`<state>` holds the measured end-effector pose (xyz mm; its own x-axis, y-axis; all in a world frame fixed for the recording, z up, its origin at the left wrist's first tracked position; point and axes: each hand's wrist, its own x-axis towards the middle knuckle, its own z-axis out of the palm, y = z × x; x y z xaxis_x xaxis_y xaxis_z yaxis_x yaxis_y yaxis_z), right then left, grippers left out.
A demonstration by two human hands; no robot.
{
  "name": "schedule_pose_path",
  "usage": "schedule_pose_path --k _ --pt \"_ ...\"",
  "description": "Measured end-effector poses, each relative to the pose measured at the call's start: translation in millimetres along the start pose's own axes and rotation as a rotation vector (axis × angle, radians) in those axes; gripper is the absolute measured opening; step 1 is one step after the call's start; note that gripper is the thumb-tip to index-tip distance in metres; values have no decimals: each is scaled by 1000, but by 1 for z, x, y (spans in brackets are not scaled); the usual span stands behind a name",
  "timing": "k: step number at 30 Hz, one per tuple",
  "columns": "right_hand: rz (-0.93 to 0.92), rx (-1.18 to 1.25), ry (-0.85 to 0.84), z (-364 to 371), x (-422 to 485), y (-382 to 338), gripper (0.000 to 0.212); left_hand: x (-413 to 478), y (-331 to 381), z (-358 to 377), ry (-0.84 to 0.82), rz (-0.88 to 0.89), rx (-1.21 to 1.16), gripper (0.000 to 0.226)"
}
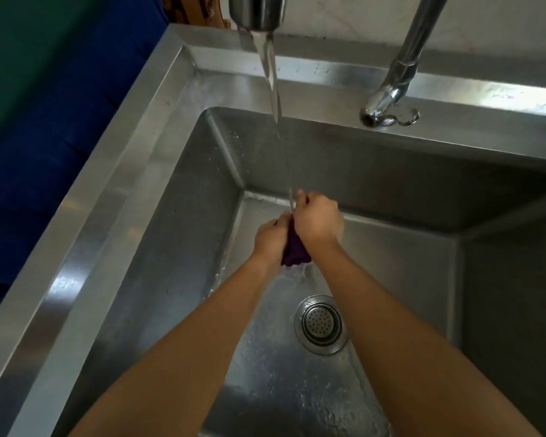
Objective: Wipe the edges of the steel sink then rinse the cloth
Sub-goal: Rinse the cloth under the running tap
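Left hand point(270, 239) and right hand point(317, 220), pressed together, clamp a bunched dark purple cloth point(292, 252) under a thin water stream point(273, 89) | cloth looks soft, soaked, light; best squeezed mid-bundle | below: 1 round perforated steel drain strainer point(321, 323) | around: brushed, wet rectangular steel sink point(183, 197), smooth flat rim.

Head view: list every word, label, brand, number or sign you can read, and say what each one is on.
None: no readable word, label, brand, number or sign anywhere.
The steel sink, faucet spout, second tap and drain strainer show bare metal with no marking.
The purple cloth shows no print.
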<state>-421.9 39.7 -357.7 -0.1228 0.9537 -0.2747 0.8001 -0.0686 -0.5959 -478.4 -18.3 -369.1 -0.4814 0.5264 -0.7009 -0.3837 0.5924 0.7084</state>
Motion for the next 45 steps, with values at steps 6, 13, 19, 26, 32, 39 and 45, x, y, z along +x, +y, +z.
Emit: schedule_pose_path --k 6,13,19,26,32,39,45 --pt "121 542 -249 6 12 47 46 13 1 -10 -31 129 -178 29" --pt "103 1099 -543 13 -7 65 54 16 -6 -13 -203 90 -248 35" --pt "11 930 -466 3 -4 58 16 20 -1 -23 -99 212 -128 25" --pt "-307 226 -255 -10 1 38 25 17 4 -19 -245 -23 -169 56" --pt "-313 38 -80 -6 -33 22 36 16 -3 -1 -119 -154 -224 64" --pt "-256 -123 21 -4 -17 14 46 8 -7 11 -108 -119 -349 44" --pt "-4 90 -193 -5 3 31 49 7 -8 8 13 135 22 45"
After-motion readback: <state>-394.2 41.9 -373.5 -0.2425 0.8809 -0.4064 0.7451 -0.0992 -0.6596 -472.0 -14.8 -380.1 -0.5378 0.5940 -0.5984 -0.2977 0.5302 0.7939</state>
